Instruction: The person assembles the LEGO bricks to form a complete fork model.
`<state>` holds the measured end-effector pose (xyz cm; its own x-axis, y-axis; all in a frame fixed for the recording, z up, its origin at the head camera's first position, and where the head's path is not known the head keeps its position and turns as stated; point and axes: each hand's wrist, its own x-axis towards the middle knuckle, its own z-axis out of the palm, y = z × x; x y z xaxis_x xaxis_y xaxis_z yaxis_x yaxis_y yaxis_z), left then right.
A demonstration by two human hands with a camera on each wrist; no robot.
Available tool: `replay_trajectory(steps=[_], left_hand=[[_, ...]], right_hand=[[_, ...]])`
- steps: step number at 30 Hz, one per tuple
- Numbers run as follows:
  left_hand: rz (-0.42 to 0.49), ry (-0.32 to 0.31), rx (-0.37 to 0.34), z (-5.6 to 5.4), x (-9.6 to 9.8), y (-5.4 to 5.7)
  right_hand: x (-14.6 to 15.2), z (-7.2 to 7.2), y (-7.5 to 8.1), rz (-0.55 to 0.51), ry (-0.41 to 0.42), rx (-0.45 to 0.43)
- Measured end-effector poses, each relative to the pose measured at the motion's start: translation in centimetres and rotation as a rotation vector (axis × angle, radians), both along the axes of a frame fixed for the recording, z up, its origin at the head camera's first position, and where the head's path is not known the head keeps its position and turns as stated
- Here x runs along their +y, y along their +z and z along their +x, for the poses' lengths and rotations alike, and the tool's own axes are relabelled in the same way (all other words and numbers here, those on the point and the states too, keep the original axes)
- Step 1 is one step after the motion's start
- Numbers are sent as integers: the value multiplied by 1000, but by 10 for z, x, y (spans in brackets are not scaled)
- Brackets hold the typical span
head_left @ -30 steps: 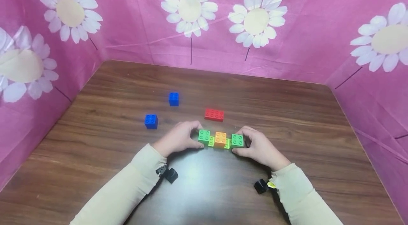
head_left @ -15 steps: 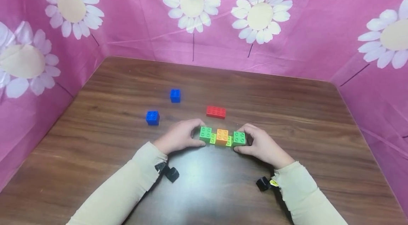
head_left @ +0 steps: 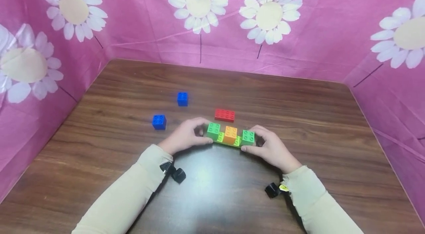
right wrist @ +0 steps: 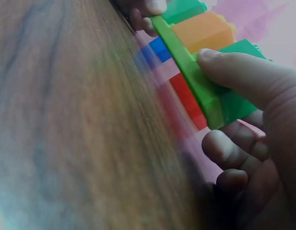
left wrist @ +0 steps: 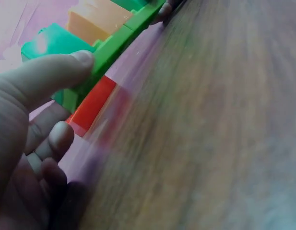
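Note:
A toy brick assembly [head_left: 230, 135] has a light green base [head_left: 220, 137] with two green bricks [head_left: 248, 136] at its ends and an orange brick [head_left: 230, 134] in the middle. My left hand [head_left: 184, 135] pinches its left end, thumb on the near side. At the right end, my right hand [head_left: 273, 148] pinches it likewise. Both wrist views show the base raised off the table, its near side seen along the light green strip [left wrist: 120, 42]. Just beyond it in the head view lies a red brick [head_left: 224, 115], apart from the assembly.
Two blue bricks [head_left: 159, 122] sit apart on the wooden table [head_left: 212, 197], to the left of the red one. Pink flowered cloth [head_left: 146, 9] hangs behind the table's far edge and along both sides. Small black devices [head_left: 272, 190] are strapped at both wrists.
Both hands have lifted the brick assembly a little and moved it toward the red brick, tilting it slightly. The red and blue bricks have stayed in place on the table.

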<state>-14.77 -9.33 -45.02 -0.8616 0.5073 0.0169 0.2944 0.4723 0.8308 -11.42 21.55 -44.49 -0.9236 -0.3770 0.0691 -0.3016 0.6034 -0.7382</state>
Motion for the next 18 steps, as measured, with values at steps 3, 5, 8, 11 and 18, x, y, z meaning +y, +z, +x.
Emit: replay_trajectory(steps=[3, 5, 8, 11, 18], left_hand=[[29, 15, -8, -4, -3, -1], [45, 35, -4, -6, -4, -1], [59, 72, 9, -10, -4, 0], [68, 117, 1, -13, -3, 0], [147, 212, -6, -24, 5, -1]], right_hand=[[-4, -4, 0, -24, -20, -13], [-7, -8, 0, -49, -34, -19], [-13, -15, 1, -101, -50, -17], [-16, -23, 1, -147, -60, -22], [-16, -37, 0, -176, -103, -42]])
